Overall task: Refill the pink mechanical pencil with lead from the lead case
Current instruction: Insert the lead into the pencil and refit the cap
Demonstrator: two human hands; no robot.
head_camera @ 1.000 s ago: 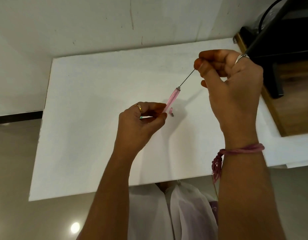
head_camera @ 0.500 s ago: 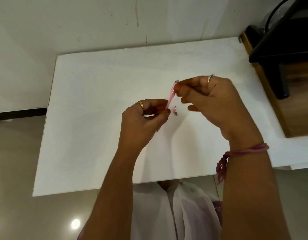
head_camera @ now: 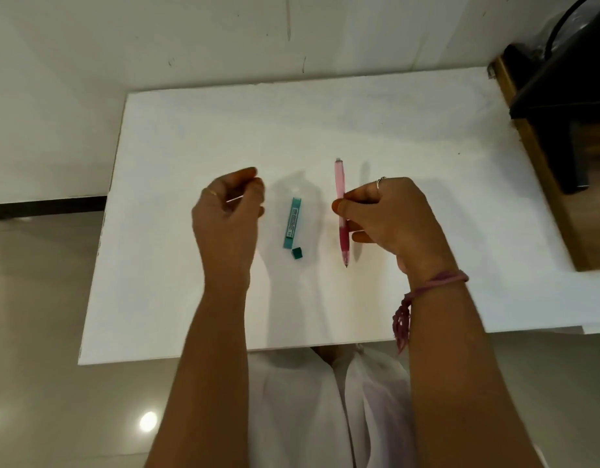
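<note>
The pink mechanical pencil (head_camera: 341,211) is pinched by the right hand (head_camera: 389,217) between thumb and fingertips about halfway along its barrel. It runs lengthwise away from the person, its tip pointing back toward them and its cap end reaching out past the knuckles. Whether the tip touches the white table (head_camera: 427,163) below cannot be told.

Just beside that hand, on its thumb side, the teal lead case (head_camera: 293,222) lies flat on the table, and its small dark-green cap (head_camera: 297,253) sits loose at the case's near end.

On the far side of the case, the left hand (head_camera: 229,211) hovers with its fingers loosely curled and holds nothing that can be made out. It wears a ring, as does the right hand, whose wrist carries a pink thread band (head_camera: 433,282).
</note>
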